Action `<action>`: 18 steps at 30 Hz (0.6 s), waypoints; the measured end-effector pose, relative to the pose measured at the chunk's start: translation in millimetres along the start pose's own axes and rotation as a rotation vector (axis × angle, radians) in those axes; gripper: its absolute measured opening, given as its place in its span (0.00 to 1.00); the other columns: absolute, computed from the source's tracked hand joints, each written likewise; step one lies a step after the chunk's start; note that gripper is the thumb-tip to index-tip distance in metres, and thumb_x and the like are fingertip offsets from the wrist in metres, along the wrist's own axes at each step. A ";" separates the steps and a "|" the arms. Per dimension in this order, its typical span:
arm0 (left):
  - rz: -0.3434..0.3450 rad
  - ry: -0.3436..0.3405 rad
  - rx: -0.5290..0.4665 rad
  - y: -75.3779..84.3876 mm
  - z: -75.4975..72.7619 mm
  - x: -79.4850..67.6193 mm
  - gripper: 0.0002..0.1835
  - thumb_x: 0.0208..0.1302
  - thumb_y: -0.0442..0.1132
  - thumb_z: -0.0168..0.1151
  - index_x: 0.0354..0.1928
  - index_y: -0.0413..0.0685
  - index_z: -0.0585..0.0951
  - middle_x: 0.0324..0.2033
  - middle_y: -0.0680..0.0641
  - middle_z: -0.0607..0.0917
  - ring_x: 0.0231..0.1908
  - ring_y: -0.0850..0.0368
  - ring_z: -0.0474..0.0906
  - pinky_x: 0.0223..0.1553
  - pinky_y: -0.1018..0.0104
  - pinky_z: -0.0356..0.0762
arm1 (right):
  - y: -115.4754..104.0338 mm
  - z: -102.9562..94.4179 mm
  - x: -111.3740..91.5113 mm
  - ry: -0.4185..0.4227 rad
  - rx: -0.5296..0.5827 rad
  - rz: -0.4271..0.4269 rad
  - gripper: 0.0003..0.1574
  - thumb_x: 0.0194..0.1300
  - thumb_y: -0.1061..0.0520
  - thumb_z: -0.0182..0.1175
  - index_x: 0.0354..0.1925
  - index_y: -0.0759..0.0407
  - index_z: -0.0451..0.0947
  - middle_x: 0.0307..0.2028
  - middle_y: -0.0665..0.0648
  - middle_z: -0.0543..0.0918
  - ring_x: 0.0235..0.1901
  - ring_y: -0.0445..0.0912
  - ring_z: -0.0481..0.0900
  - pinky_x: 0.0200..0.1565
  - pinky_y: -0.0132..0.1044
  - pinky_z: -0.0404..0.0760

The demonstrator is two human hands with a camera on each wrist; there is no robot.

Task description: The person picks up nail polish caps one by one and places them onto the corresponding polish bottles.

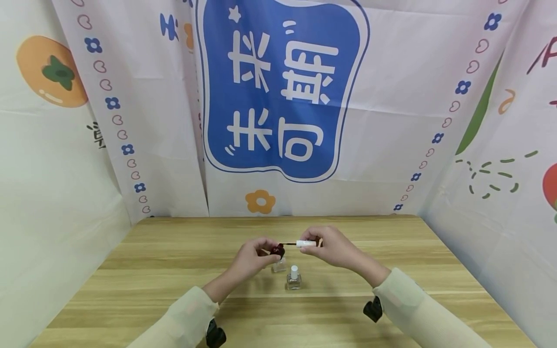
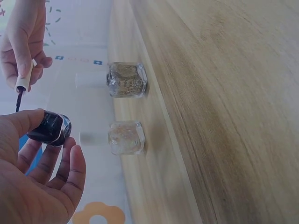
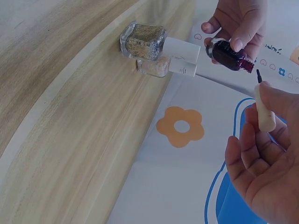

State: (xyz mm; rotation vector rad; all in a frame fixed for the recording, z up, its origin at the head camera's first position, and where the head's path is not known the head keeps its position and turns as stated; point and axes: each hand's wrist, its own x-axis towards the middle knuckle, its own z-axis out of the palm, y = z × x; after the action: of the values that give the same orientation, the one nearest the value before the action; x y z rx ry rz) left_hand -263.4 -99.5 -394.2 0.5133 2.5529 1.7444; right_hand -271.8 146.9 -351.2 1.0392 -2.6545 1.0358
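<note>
My left hand (image 1: 252,256) pinches a small dark red nail polish bottle (image 3: 228,54) between thumb and fingers, its uncapped neck pointing toward the right hand. In my right hand (image 1: 332,246) is the white brush cap (image 3: 265,112), gripped between thumb and fingers, with its dark brush tip close to the bottle's mouth. Below the hands, a glittery gold nail polish bottle (image 2: 127,80) with a white cap stands upright on the table. Beside it stands a paler, pinkish glitter bottle (image 2: 126,138), also white-capped and partly behind the left hand's bottle in the head view.
The wood-grain table (image 1: 330,314) reaches to a white printed cloth (image 1: 169,183) hanging at the back, with more cloth on both sides. Black wrist cameras are strapped at each sleeve (image 1: 404,299).
</note>
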 end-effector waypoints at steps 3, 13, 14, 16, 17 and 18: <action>0.011 0.000 0.000 0.0 0.6 -0.2 0.12 0.57 0.34 0.71 0.43 0.44 0.83 0.37 0.47 0.83 0.30 0.56 0.78 0.29 0.66 0.78 | -0.3 0.1 -0.1 -0.002 -0.007 -0.002 0.04 0.63 0.55 0.67 0.37 0.51 0.81 0.29 0.42 0.79 0.28 0.40 0.74 0.29 0.35 0.76; 0.034 -0.024 -0.002 -1.8 1.7 0.1 0.12 0.57 0.34 0.71 0.43 0.45 0.83 0.37 0.48 0.83 0.31 0.55 0.78 0.30 0.66 0.78 | -3.1 -0.8 0.3 -0.002 -0.029 -0.005 0.04 0.63 0.54 0.67 0.37 0.50 0.81 0.29 0.42 0.78 0.29 0.40 0.73 0.29 0.35 0.75; 0.035 -0.024 -0.002 -1.8 1.9 0.1 0.12 0.57 0.34 0.71 0.43 0.45 0.83 0.37 0.48 0.83 0.31 0.55 0.78 0.30 0.66 0.78 | -3.4 -0.9 0.6 -0.001 -0.029 -0.005 0.04 0.63 0.54 0.67 0.36 0.50 0.81 0.29 0.42 0.78 0.29 0.40 0.73 0.29 0.35 0.75; 0.044 -0.026 -0.002 -1.9 2.6 0.1 0.11 0.58 0.34 0.70 0.43 0.44 0.83 0.37 0.48 0.84 0.31 0.55 0.79 0.30 0.66 0.78 | -4.2 -1.0 1.3 0.004 -0.027 -0.010 0.03 0.63 0.54 0.67 0.36 0.50 0.81 0.30 0.42 0.79 0.29 0.40 0.73 0.29 0.35 0.75; 0.045 -0.027 -0.002 -2.1 2.9 0.1 0.11 0.58 0.33 0.70 0.43 0.44 0.83 0.37 0.48 0.84 0.31 0.55 0.79 0.30 0.66 0.78 | -4.7 -1.0 1.6 0.006 -0.023 -0.012 0.03 0.63 0.55 0.67 0.36 0.50 0.81 0.30 0.42 0.79 0.29 0.40 0.73 0.29 0.35 0.75; 0.048 -0.027 0.000 -2.1 3.2 0.1 0.11 0.58 0.34 0.70 0.43 0.44 0.83 0.37 0.48 0.84 0.31 0.55 0.79 0.29 0.67 0.78 | -5.2 -1.0 1.8 0.008 -0.019 -0.013 0.03 0.63 0.55 0.67 0.36 0.50 0.81 0.31 0.42 0.79 0.29 0.40 0.73 0.30 0.35 0.75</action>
State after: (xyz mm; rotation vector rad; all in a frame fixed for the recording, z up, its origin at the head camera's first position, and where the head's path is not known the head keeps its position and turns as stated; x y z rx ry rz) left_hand -263.5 -97.3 -397.2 0.5981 2.5431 1.7403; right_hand -270.1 143.7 -347.0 1.0455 -2.6424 1.0076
